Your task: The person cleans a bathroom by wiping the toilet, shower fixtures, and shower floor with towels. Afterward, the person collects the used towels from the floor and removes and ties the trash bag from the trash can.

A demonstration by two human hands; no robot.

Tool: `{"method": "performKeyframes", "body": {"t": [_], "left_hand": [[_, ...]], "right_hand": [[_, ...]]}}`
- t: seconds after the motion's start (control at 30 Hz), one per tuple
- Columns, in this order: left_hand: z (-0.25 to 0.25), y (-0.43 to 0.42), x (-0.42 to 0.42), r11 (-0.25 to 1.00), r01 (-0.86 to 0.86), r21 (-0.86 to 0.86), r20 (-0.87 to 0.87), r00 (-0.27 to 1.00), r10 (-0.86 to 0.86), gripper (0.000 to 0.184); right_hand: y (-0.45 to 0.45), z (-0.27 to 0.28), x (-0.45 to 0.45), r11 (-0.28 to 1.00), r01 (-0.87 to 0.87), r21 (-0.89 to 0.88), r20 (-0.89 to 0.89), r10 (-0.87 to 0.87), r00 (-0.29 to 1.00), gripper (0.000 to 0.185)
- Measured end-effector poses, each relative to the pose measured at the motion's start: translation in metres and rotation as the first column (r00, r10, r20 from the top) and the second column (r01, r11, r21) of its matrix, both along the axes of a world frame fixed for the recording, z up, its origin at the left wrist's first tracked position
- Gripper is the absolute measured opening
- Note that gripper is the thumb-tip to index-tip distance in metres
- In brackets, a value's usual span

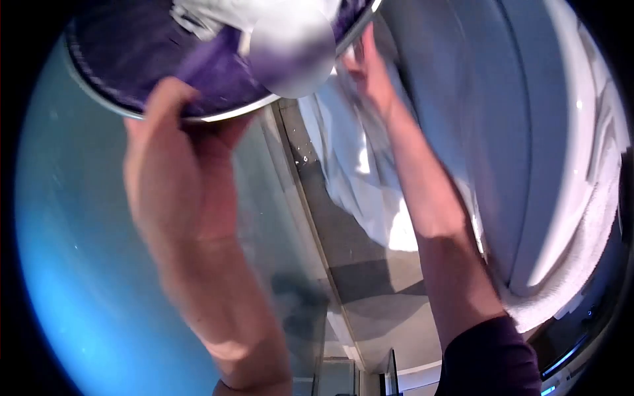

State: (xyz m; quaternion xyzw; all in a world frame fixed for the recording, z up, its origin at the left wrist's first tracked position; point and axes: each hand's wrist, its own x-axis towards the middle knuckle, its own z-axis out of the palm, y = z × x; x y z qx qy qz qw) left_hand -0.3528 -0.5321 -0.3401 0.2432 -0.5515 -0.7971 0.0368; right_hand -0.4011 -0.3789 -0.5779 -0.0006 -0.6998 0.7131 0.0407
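A round, mirror-like disc with a pale metallic rim [231, 113] tilts at the top of the view. Its face shows purple and white areas, and a blurred patch covers part of it. My left hand [178, 165] grips the lower rim, thumb over the front face and fingers underneath. At the right edge of the disc, my right hand [370, 69] is closed against the rim, its fingers partly hidden. White cloth [350, 165] hangs in folds just below and behind my right hand; I cannot tell whether that hand touches it.
A large glossy white tub-like fixture [492, 132] fills the right side, with a white towel [561, 297] along its edge. On the left stands a bluish, glass-like panel [79, 251]. Grey floor [370, 277] shows between them, beside a narrow pale strip [307, 218].
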Motion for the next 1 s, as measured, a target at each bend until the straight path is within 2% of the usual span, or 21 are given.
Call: {"method": "performKeyframes", "body": {"t": [0.03, 0.07, 0.1, 0.13, 0.17, 0.2, 0.23, 0.27, 0.33, 0.37, 0.43, 0.5, 0.57, 0.6, 0.63, 0.7, 0.73, 0.8, 0.87, 0.97, 1.0], "left_hand": [[0.006, 0.0, -0.004, 0.998, 0.028, -0.049, -0.042, 0.999, -0.031, 0.024], [0.008, -0.005, -0.008, 0.994, 0.054, -0.098, -0.083, 0.995, -0.062, 0.023], [0.009, -0.003, -0.012, 0.99, 0.015, -0.14, -0.075, 0.997, -0.026, 0.025], [0.011, -0.002, -0.014, 0.984, 0.01, -0.179, -0.067, 0.997, -0.023, 0.023], [0.012, -0.002, -0.016, 0.975, 0.001, -0.221, -0.059, 0.998, -0.015, 0.022], [0.011, -0.001, -0.018, 0.973, 0.0, -0.231, -0.042, 0.999, -0.01, 0.02], [0.01, 0.0, -0.019, 0.97, -0.002, -0.241, -0.025, 1.0, -0.004, 0.019], [0.006, 0.0, -0.02, 0.977, 0.029, -0.212, 0.014, 1.0, -0.026, 0.019], [-0.007, 0.001, -0.029, 0.983, 0.098, -0.158, 0.093, 0.992, -0.084, 0.019], [-0.02, 0.001, -0.035, 0.99, 0.118, 0.082, 0.05, 0.991, -0.123, 0.018], [-0.04, 0.006, -0.046, 0.987, 0.127, 0.102, 0.149, 0.979, -0.142, 0.022], [-0.056, 0.017, -0.05, 0.971, 0.152, 0.182, 0.25, 0.948, -0.196, 0.023], [-0.044, -0.006, -0.036, 0.954, 0.158, 0.255, 0.265, 0.937, -0.226, 0.026], [-0.046, 0.004, -0.035, 0.981, 0.122, 0.154, 0.302, 0.939, -0.164, 0.033], [-0.053, 0.004, -0.036, 0.981, 0.14, 0.131, 0.338, 0.924, -0.177, 0.036], [-0.072, 0.004, -0.035, 0.979, 0.162, 0.123, 0.377, 0.905, -0.197, 0.039], [-0.077, 0.008, -0.034, 0.977, 0.169, 0.132, 0.371, 0.905, -0.207, 0.04], [-0.083, 0.015, -0.046, 0.994, 0.102, 0.043, 0.435, 0.894, -0.111, 0.033], [-0.105, -0.01, -0.045, 0.887, 0.085, 0.455, 0.447, 0.839, -0.309, 0.029], [-0.07, 0.009, -0.031, 0.914, 0.346, 0.211, 0.322, 0.858, -0.4, 0.032], [-0.029, 0.042, -0.008, 0.892, 0.444, -0.085, 0.269, 0.872, -0.408, 0.037]], "right_hand": [[0.012, -0.012, -0.04, 0.994, -0.067, 0.084, -0.05, 0.071, 0.996, 0.076], [0.01, -0.01, -0.061, 0.881, 0.017, 0.472, -0.228, 0.104, 0.968, 0.081], [0.009, -0.032, -0.055, 0.783, -0.177, 0.596, 0.091, 0.154, 0.984, 0.085], [0.006, -0.056, -0.043, 0.665, -0.391, 0.636, 0.398, 0.151, 0.905, 0.089], [-0.012, -0.054, -0.008, 0.399, -0.608, 0.686, 0.642, 0.06, 0.764, 0.09], [-0.024, -0.039, 0.016, 0.059, -0.691, 0.72, 0.669, 0.202, 0.715, 0.081], [-0.039, -0.055, 0.046, 0.271, -0.565, 0.78, 0.553, 0.124, 0.824, 0.074], [-0.053, -0.065, 0.075, 0.289, -0.421, 0.86, 0.393, 0.15, 0.907, 0.062], [-0.068, -0.078, 0.136, 0.464, -0.337, 0.82, 0.229, 0.273, 0.934, 0.037], [-0.071, -0.086, 0.178, 0.41, -0.207, 0.888, 0.099, 0.269, 0.958, 0.031], [-0.053, -0.081, 0.252, 0.387, -0.284, 0.877, 0.138, 0.362, 0.922, 0.025], [-0.008, -0.076, 0.335, 0.461, -0.468, 0.754, 0.219, 0.495, 0.841, 0.022], [0.034, -0.048, 0.418, 0.237, -0.612, 0.754, 0.367, 0.621, 0.693, 0.019], [0.061, -0.052, 0.461, 0.123, -0.679, 0.724, 0.453, 0.656, 0.603, 0.018], [0.084, -0.051, 0.496, -0.109, -0.739, 0.665, 0.627, 0.619, 0.473, 0.025], [0.13, -0.057, 0.534, -0.368, -0.878, 0.304, 0.837, 0.543, 0.062, 0.044], [0.149, -0.052, 0.538, -0.428, -0.883, 0.193, 0.865, 0.499, -0.053, 0.045], [0.176, -0.043, 0.526, -0.368, -0.922, 0.121, 0.893, 0.446, -0.06, 0.047], [0.189, -0.035, 0.504, -0.086, -0.984, 0.159, 0.906, 0.409, 0.11, 0.05], [0.188, -0.017, 0.441, 0.633, -0.762, 0.133, 0.861, 0.306, 0.405, 0.054], [0.188, -0.01, 0.419, 0.821, -0.57, 0.031, 0.849, 0.279, 0.448, 0.056]]}}
